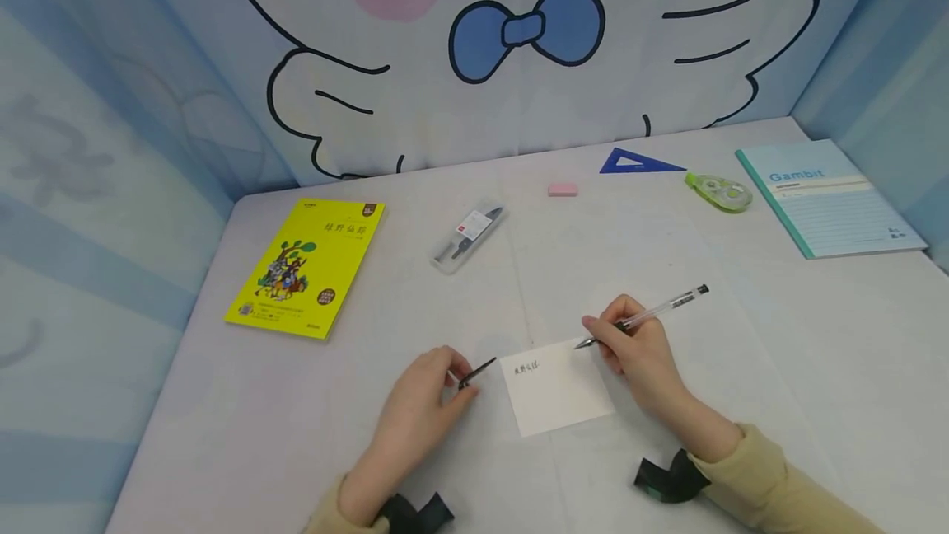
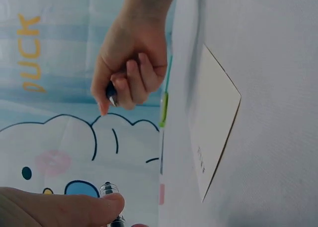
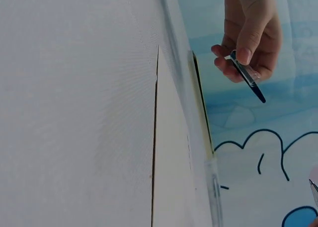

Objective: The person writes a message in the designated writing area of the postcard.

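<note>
In the head view my right hand (image 1: 643, 353) grips a clear-barrelled gel pen (image 1: 680, 300), its tip at the top edge of a small white card (image 1: 565, 402). A short line of handwriting (image 1: 527, 367) runs along the card's upper left. To the left of the card, my left hand (image 1: 421, 402) pinches a pen cap (image 1: 480, 371) with a dark clip between thumb and fingers. The right wrist view shows this cap (image 3: 252, 83) tilted in the left fingers. Only the metal tip and dark grip of the pen (image 2: 112, 94) show in the left wrist view.
A yellow book (image 1: 306, 270) lies at the left, with a clear case (image 1: 469, 237) holding a dark compass-like tool beside it. Farther back are a pink eraser (image 1: 562, 189), a blue set square (image 1: 639, 163), green correction tape (image 1: 721, 193) and a notebook (image 1: 830, 200).
</note>
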Available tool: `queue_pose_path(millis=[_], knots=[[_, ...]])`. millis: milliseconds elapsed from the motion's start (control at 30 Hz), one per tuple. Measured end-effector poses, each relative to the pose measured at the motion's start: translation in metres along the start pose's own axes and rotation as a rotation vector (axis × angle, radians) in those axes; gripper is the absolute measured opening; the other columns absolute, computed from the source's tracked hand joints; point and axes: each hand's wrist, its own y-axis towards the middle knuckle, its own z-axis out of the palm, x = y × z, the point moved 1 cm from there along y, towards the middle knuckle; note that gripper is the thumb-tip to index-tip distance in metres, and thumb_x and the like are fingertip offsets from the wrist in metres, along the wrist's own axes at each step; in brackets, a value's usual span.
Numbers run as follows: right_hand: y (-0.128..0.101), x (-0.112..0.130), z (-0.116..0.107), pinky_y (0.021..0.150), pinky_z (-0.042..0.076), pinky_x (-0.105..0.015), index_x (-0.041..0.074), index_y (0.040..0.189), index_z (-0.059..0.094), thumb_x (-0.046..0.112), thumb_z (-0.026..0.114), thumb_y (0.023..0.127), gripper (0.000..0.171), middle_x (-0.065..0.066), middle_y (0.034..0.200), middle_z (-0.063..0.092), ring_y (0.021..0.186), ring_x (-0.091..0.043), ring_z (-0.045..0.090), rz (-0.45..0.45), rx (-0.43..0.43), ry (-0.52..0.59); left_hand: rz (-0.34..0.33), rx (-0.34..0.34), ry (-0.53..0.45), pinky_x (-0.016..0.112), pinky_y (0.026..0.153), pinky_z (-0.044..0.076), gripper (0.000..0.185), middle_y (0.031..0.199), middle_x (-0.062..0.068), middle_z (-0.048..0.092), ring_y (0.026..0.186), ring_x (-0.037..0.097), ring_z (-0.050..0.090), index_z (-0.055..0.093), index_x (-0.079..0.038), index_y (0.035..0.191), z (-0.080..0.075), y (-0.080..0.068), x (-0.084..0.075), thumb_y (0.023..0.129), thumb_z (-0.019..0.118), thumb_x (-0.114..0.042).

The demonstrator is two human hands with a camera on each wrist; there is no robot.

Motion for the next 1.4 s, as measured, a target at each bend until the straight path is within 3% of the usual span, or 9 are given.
queue_pose_path(millis=[133,267,500,1033,1400], knots=[[-0.002,-0.002,0.006,0.035,0.025,-0.024,0.013,0.071,0.044,0.005,0.062,0.086,0.024,0.006,0.05,0.045,0.038,-0.003,0.033,0.005,0.038,-0.069,0.037,0.028,-0.061,0.019,0.054,0.037,0.02,0.076,-0.002,0.06,0.063,0.008,0.048,0.057,-0.01,0.092,0.001,-0.003,-0.008,0.079,0.071,-0.016],[-0.005,-0.003,0.012,0.034,0.027,-0.024,0.01,0.072,0.045,0.006,0.064,0.085,0.023,0.006,0.052,0.05,0.038,-0.005,0.034,-0.046,0.129,-0.117,0.077,0.026,-0.116,0.018,0.054,0.037,0.021,0.078,-0.002,0.063,0.062,0.007,0.05,0.056,-0.01,0.093,0.004,-0.004,-0.013,0.08,0.071,-0.015],[-0.011,-0.002,0.02,0.033,0.031,-0.024,0.008,0.075,0.047,0.004,0.064,0.084,0.021,0.007,0.058,0.057,0.041,-0.004,0.039,-0.086,0.269,-0.108,0.16,-0.01,-0.164,0.017,0.056,0.039,0.021,0.081,0.0,0.064,0.062,0.005,0.05,0.055,-0.01,0.092,0.01,-0.005,-0.019,0.079,0.072,-0.014],[-0.012,-0.003,0.027,0.036,0.035,-0.021,0.01,0.076,0.048,0.004,0.063,0.085,0.019,0.008,0.059,0.058,0.044,-0.002,0.046,-0.097,0.353,-0.058,0.144,0.021,-0.185,0.017,0.051,0.037,0.021,0.084,0.0,0.065,0.059,-0.001,0.046,0.055,-0.012,0.092,0.012,-0.006,-0.027,0.08,0.071,-0.016],[-0.014,-0.006,0.03,0.036,0.034,-0.022,0.006,0.078,0.047,0.005,0.064,0.084,0.018,0.007,0.059,0.058,0.043,-0.003,0.045,-0.082,0.384,-0.058,0.174,0.003,-0.212,0.016,0.052,0.038,0.02,0.084,0.001,0.067,0.059,-0.001,0.048,0.055,-0.012,0.091,0.014,-0.007,-0.031,0.08,0.071,-0.016]])
